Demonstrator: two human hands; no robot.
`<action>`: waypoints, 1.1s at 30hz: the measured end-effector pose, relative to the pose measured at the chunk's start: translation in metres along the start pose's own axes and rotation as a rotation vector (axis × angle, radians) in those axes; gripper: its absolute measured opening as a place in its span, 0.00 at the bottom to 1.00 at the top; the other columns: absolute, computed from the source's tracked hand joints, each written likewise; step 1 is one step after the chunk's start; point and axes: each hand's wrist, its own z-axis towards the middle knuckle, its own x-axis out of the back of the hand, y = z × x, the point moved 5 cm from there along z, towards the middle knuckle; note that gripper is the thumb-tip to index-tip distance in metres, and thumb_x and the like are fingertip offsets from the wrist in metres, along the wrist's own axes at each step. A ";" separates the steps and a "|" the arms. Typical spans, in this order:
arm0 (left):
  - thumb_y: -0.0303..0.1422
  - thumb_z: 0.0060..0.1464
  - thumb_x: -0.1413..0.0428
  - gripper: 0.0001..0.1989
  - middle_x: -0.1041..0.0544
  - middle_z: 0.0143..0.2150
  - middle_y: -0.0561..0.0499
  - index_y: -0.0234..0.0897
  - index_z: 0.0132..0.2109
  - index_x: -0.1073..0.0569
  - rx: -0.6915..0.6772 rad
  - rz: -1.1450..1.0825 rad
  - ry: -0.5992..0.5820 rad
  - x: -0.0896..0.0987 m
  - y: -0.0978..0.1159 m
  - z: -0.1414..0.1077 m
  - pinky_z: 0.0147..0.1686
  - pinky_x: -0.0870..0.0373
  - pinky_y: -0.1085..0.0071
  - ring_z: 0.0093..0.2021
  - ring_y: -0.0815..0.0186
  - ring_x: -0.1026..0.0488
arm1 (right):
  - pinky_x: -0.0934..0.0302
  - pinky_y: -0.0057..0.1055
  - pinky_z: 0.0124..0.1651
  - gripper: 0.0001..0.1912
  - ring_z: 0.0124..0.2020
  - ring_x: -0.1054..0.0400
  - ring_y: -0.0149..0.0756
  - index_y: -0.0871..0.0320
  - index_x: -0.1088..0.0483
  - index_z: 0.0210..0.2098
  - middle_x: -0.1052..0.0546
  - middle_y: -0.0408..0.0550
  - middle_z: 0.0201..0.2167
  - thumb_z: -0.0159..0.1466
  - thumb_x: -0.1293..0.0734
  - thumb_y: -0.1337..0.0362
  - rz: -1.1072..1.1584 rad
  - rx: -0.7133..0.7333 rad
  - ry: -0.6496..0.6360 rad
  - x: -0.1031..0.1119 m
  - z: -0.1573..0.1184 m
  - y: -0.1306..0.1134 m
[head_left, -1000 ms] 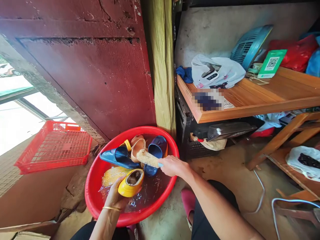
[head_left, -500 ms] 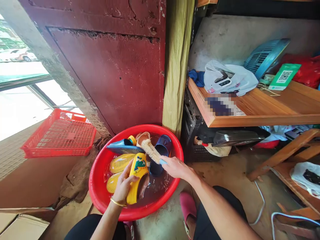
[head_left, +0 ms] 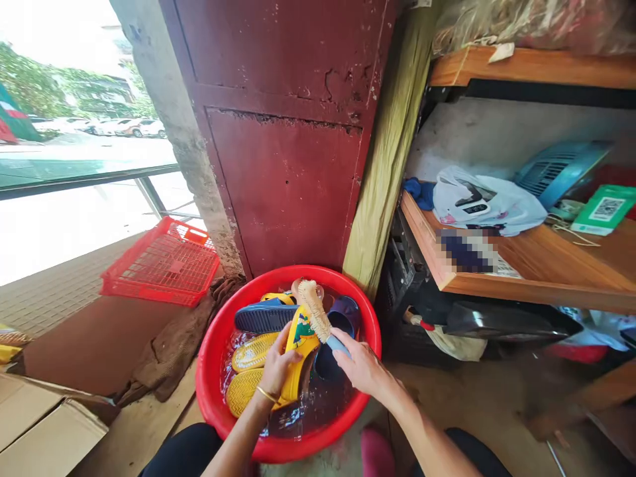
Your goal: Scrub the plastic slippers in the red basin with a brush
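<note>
A maroon panelled door (head_left: pixel 283 199) stood behind the round red plastic tub (head_left: pixel 209 371). Over the tub's centre, the left hand's (head_left: pixel 278 364) fingers gripped a yellow slipper with a green-figured strap (head_left: pixel 304 348). There too, the right hand's (head_left: pixel 362 364) fingers clenched a blue-handled, pale-bristled brush (head_left: pixel 315 315); bristle contact could not be confirmed.

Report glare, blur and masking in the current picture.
Head view: daylight bleaches the outside ground at left; the water catches bright glints; wooden furniture lower right is smeared; a pixelated patch covers part of the shelf; the brush looks fairly sharp.
</note>
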 end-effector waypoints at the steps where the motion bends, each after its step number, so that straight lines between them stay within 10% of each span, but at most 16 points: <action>1: 0.29 0.33 0.40 0.38 0.18 0.51 0.44 0.37 0.58 0.26 0.072 -0.022 -0.011 0.000 -0.006 0.002 0.48 0.26 0.61 0.52 0.48 0.24 | 0.34 0.36 0.55 0.28 0.50 0.25 0.41 0.53 0.38 0.67 0.22 0.50 0.55 0.68 0.41 0.63 -0.013 0.005 -0.009 -0.004 -0.001 0.000; 6: 0.27 0.34 0.41 0.34 0.17 0.43 0.45 0.37 0.55 0.25 0.291 -0.181 -0.057 0.002 -0.028 0.003 0.38 0.26 0.64 0.41 0.52 0.20 | 0.35 0.37 0.57 0.28 0.54 0.27 0.44 0.55 0.36 0.67 0.23 0.53 0.55 0.68 0.43 0.64 -0.059 0.074 -0.053 -0.026 -0.010 -0.012; 16: 0.24 0.35 0.41 0.38 0.18 0.47 0.41 0.37 0.59 0.27 0.278 -0.319 -0.151 -0.003 -0.020 -0.008 0.38 0.25 0.61 0.44 0.46 0.21 | 0.32 0.36 0.54 0.27 0.52 0.25 0.43 0.57 0.37 0.67 0.22 0.55 0.54 0.70 0.47 0.65 -0.169 -0.025 0.080 -0.030 0.015 0.016; 21: 0.25 0.33 0.41 0.40 0.17 0.46 0.43 0.38 0.60 0.28 0.207 -0.384 -0.108 -0.001 -0.004 -0.005 0.43 0.25 0.61 0.43 0.49 0.20 | 0.38 0.36 0.63 0.28 0.61 0.32 0.40 0.57 0.38 0.67 0.28 0.51 0.61 0.70 0.45 0.64 -0.007 0.144 0.097 -0.033 0.012 0.014; 26: 0.26 0.37 0.41 0.37 0.16 0.43 0.42 0.34 0.59 0.28 0.206 -0.441 -0.031 0.009 0.010 -0.006 0.42 0.23 0.59 0.41 0.49 0.19 | 0.34 0.41 0.59 0.26 0.54 0.26 0.44 0.57 0.33 0.64 0.22 0.53 0.55 0.69 0.44 0.61 -0.007 0.010 0.094 -0.034 0.009 0.024; 33: 0.32 0.52 0.44 0.25 0.16 0.37 0.40 0.29 0.58 0.27 0.304 -0.580 0.176 0.034 0.016 0.002 0.39 0.20 0.56 0.36 0.51 0.18 | 0.33 0.36 0.54 0.27 0.50 0.24 0.42 0.56 0.37 0.67 0.21 0.51 0.52 0.69 0.43 0.62 0.053 0.020 0.049 -0.010 -0.009 -0.019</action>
